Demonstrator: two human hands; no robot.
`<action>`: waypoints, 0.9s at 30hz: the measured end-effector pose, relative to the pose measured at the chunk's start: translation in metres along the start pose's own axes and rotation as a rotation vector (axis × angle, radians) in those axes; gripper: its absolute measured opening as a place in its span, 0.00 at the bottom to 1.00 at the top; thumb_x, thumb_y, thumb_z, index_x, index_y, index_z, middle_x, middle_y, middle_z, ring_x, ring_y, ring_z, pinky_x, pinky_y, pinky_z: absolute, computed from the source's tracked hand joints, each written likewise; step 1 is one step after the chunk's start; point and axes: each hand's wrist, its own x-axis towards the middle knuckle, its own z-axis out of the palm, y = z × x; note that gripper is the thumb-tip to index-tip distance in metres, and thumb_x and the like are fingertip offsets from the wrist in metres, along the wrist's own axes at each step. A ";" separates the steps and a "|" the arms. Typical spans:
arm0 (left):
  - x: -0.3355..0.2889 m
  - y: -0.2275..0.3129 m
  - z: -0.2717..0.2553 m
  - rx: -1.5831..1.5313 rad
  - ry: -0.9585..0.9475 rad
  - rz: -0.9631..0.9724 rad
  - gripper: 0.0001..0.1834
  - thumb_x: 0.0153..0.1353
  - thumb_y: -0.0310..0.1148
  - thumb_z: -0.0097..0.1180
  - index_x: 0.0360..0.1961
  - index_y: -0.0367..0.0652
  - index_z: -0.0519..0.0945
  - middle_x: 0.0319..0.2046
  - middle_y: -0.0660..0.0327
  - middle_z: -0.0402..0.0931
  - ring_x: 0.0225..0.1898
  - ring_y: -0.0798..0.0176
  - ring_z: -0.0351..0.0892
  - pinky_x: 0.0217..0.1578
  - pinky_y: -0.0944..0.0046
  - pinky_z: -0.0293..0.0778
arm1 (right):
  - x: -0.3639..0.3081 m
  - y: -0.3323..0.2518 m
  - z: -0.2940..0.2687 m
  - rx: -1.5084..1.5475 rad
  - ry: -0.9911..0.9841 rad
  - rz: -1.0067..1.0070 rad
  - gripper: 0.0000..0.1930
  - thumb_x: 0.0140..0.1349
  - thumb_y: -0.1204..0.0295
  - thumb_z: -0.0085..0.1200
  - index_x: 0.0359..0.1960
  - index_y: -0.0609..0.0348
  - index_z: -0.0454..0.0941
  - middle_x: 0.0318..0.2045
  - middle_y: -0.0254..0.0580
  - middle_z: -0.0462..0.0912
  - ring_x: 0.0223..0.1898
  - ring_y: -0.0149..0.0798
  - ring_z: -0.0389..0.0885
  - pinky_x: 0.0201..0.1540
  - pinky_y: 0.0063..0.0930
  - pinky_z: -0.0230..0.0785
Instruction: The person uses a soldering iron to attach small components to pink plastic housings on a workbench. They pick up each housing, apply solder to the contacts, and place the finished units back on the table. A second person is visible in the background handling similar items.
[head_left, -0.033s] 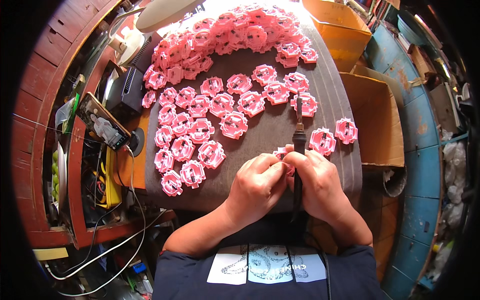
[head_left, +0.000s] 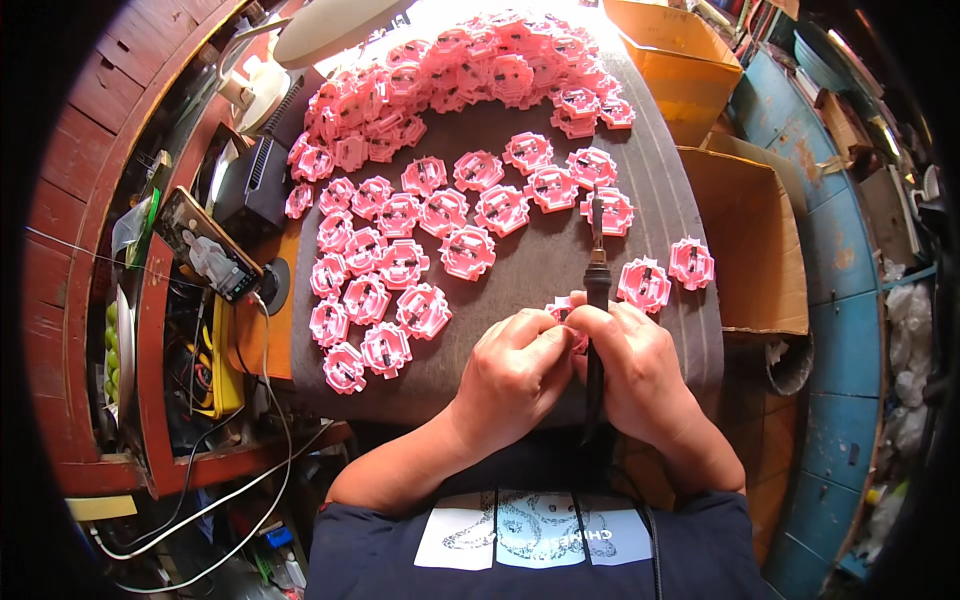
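My left hand (head_left: 512,362) is closed with fingertips pinching a pink plastic part (head_left: 557,309), mostly hidden behind the fingers. Against it, my right hand (head_left: 637,358) is closed too, its fingers meeting the left ones at the part. A soldering iron (head_left: 598,283) with a black handle is tucked in the right hand, its metal tip pointing away from me over the table. Just right of the iron lies a pink round part (head_left: 644,285) with dark pieces in its middle, and another pink part (head_left: 691,262) is beside it.
Several similar parts lie in rows on the dark table (head_left: 540,265), with a large pink heap (head_left: 470,65) at its far end. Cardboard boxes (head_left: 745,240) stand along the right. A phone (head_left: 208,245), a black box (head_left: 258,185) and white cables (head_left: 275,480) are at left.
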 end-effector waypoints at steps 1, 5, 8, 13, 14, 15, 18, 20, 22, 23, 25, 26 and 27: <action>-0.001 -0.001 0.000 -0.011 -0.002 0.002 0.14 0.59 0.18 0.67 0.47 0.35 0.86 0.41 0.51 0.83 0.37 0.47 0.86 0.37 0.55 0.82 | 0.000 0.000 0.000 0.000 0.004 -0.003 0.24 0.58 0.83 0.59 0.59 0.59 0.76 0.45 0.52 0.85 0.42 0.58 0.85 0.43 0.45 0.78; 0.008 0.006 -0.009 -0.134 0.011 -0.122 0.12 0.60 0.18 0.67 0.45 0.36 0.86 0.42 0.52 0.81 0.33 0.53 0.85 0.33 0.58 0.81 | -0.001 0.002 -0.004 -0.007 0.016 -0.003 0.25 0.59 0.82 0.59 0.60 0.59 0.75 0.44 0.55 0.85 0.43 0.59 0.85 0.44 0.47 0.77; 0.030 0.006 -0.016 -0.049 0.012 -0.091 0.11 0.61 0.18 0.65 0.46 0.36 0.85 0.43 0.52 0.79 0.31 0.56 0.83 0.32 0.60 0.80 | -0.004 0.009 -0.007 -0.102 0.042 0.062 0.25 0.60 0.82 0.59 0.61 0.59 0.75 0.44 0.57 0.84 0.43 0.60 0.84 0.43 0.48 0.77; 0.080 -0.021 0.019 0.257 -0.113 0.044 0.11 0.65 0.25 0.60 0.49 0.35 0.80 0.49 0.46 0.78 0.42 0.42 0.86 0.42 0.49 0.84 | -0.006 0.026 -0.023 -0.245 0.164 0.125 0.23 0.61 0.79 0.65 0.59 0.58 0.75 0.39 0.55 0.84 0.40 0.60 0.84 0.42 0.51 0.75; 0.086 -0.022 0.025 0.296 -0.132 0.026 0.11 0.65 0.25 0.59 0.48 0.35 0.80 0.49 0.46 0.78 0.43 0.42 0.86 0.42 0.49 0.85 | -0.005 0.030 -0.026 -0.250 0.186 0.142 0.23 0.61 0.80 0.65 0.58 0.57 0.75 0.39 0.55 0.84 0.40 0.60 0.84 0.43 0.50 0.75; 0.095 -0.023 0.040 0.307 -0.161 0.025 0.10 0.65 0.26 0.58 0.47 0.36 0.79 0.49 0.46 0.78 0.43 0.42 0.87 0.43 0.49 0.85 | -0.009 0.037 -0.035 -0.280 0.211 0.181 0.23 0.61 0.80 0.65 0.58 0.57 0.76 0.38 0.54 0.84 0.40 0.60 0.84 0.43 0.50 0.75; 0.103 -0.029 0.059 0.456 -0.130 0.082 0.08 0.64 0.27 0.61 0.43 0.38 0.79 0.45 0.48 0.77 0.39 0.46 0.88 0.39 0.51 0.85 | -0.012 0.064 -0.052 -0.394 0.322 0.247 0.23 0.61 0.81 0.63 0.58 0.57 0.75 0.40 0.56 0.84 0.42 0.63 0.84 0.46 0.52 0.75; 0.101 -0.030 0.063 0.456 -0.095 0.120 0.08 0.64 0.29 0.62 0.42 0.39 0.80 0.44 0.49 0.78 0.37 0.47 0.87 0.38 0.51 0.85 | -0.016 0.070 -0.061 -0.441 0.396 0.330 0.24 0.61 0.82 0.63 0.59 0.59 0.73 0.43 0.59 0.84 0.44 0.65 0.84 0.48 0.52 0.76; 0.092 -0.028 0.055 0.437 -0.079 0.122 0.08 0.64 0.29 0.64 0.42 0.40 0.80 0.42 0.50 0.78 0.36 0.48 0.87 0.37 0.52 0.85 | -0.018 0.062 -0.059 -0.356 0.427 0.306 0.25 0.58 0.82 0.65 0.58 0.60 0.74 0.45 0.56 0.85 0.42 0.59 0.85 0.46 0.47 0.77; 0.086 -0.026 0.049 0.388 -0.088 0.128 0.07 0.64 0.29 0.64 0.41 0.40 0.80 0.42 0.51 0.78 0.37 0.48 0.87 0.37 0.52 0.85 | -0.019 0.054 -0.054 -0.281 0.436 0.306 0.26 0.57 0.82 0.66 0.58 0.60 0.74 0.46 0.55 0.85 0.41 0.55 0.85 0.45 0.45 0.78; 0.068 -0.022 0.036 0.279 -0.114 0.143 0.07 0.63 0.28 0.66 0.39 0.41 0.80 0.40 0.52 0.79 0.37 0.48 0.87 0.36 0.52 0.84 | -0.025 0.041 -0.041 -0.112 0.368 0.192 0.26 0.56 0.81 0.67 0.58 0.59 0.74 0.48 0.52 0.85 0.39 0.50 0.84 0.43 0.40 0.78; 0.060 -0.015 0.028 0.237 -0.124 0.132 0.06 0.61 0.25 0.67 0.38 0.40 0.82 0.40 0.53 0.81 0.39 0.49 0.87 0.37 0.53 0.85 | -0.027 0.036 -0.034 -0.067 0.320 0.144 0.26 0.56 0.80 0.68 0.58 0.59 0.74 0.49 0.50 0.85 0.37 0.49 0.83 0.43 0.40 0.78; 0.053 -0.012 0.024 0.175 -0.100 0.134 0.07 0.61 0.25 0.68 0.39 0.40 0.82 0.41 0.53 0.82 0.39 0.49 0.87 0.38 0.53 0.85 | -0.024 0.029 -0.026 -0.067 0.272 0.092 0.26 0.57 0.80 0.68 0.58 0.60 0.74 0.47 0.51 0.84 0.37 0.53 0.81 0.42 0.44 0.76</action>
